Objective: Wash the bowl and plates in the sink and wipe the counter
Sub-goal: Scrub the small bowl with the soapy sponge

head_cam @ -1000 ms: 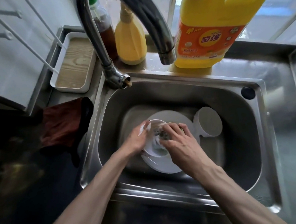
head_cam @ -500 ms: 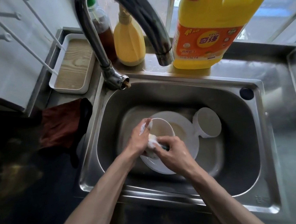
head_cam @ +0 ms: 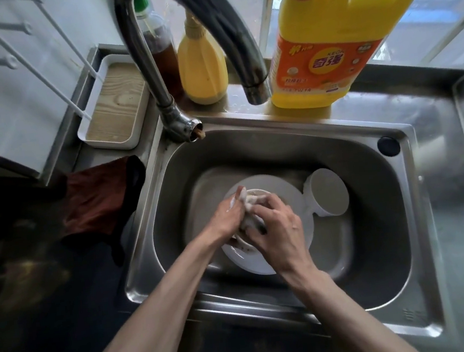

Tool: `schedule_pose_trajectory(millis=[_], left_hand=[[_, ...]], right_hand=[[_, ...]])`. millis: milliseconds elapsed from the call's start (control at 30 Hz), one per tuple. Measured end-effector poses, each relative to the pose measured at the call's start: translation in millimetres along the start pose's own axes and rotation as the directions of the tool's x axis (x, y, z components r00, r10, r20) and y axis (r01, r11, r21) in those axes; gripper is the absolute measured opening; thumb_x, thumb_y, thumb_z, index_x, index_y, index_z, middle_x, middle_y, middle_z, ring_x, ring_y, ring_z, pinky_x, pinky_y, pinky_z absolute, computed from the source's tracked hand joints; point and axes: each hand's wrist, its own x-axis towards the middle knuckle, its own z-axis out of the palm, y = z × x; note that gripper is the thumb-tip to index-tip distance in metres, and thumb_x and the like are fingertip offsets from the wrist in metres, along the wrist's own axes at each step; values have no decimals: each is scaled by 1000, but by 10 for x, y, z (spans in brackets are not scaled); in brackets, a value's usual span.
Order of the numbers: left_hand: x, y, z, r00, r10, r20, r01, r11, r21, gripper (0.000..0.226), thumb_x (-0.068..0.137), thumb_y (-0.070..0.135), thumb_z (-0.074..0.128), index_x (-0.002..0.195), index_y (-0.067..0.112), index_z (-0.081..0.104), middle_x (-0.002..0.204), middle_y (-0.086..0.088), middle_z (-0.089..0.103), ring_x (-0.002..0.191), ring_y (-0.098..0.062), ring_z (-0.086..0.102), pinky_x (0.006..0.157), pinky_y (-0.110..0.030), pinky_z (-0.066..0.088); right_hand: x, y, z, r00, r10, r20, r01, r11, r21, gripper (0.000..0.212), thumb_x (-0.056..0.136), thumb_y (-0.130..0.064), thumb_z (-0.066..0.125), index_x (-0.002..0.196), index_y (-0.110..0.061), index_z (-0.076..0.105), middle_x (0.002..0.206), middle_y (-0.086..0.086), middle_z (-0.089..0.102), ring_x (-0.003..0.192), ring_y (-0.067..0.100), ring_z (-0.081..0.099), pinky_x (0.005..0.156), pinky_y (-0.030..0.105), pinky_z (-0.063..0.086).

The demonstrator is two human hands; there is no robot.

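My left hand (head_cam: 226,213) grips the small bowl (head_cam: 258,192) at its rim, over the white plate (head_cam: 263,264) that lies in the middle of the sink (head_cam: 366,161). My right hand (head_cam: 280,228) is curled round a soapy sponge (head_cam: 248,221) and presses it against the bowl. A second bowl (head_cam: 329,191) sits at the plate's 3 o'clock, touching it. A red cloth (head_cam: 96,201) lies just beside the sink at 9 o'clock.

In the sink (head_cam: 366,161) a bowl (head_cam: 257,192) is over a plate (head_cam: 293,201), a second bowl (head_cam: 328,191) beside them on the right.
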Motion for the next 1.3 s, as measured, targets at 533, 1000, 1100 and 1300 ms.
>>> schedule_pose_trajectory(millis=[533,1000,1100,1300], left_hand=[[3,-177,-41,989,113,-96,-113,994,9,33,107,44,47,123,21,65,111,-5,70,96,-17,67,62,-19,57],[-100,-161,-23,972,180,-148,-193,978,-79,36,110,34,36,127,17,63,109,0,71,91,3,66,80,-12,52],[-70,-144,-138,962,264,-66,-260,964,59,28,110,28,41,127,21,63,109,7,68,91,13,63,84,-10,49],[52,-221,-239,955,298,6,-292,932,212,21,106,10,52,121,13,65,111,3,69,99,11,61,90,-14,44]], right_hand=[[350,-33,-386,798,60,600,133,953,-271,29,84,-19,76,112,-23,78,122,-3,66,108,23,62,92,34,49],[23,1,15,967,146,207,-184,967,178,21,83,-25,85,103,-16,83,108,-8,70,93,8,66,83,21,53],[76,47,-75,906,123,405,-232,945,232,20,85,-27,84,101,-14,83,107,-12,68,92,1,64,84,20,53],[90,-11,-259,849,-26,528,106,987,-121,14,83,-29,79,92,-18,80,111,-2,65,96,21,62,81,34,50]])
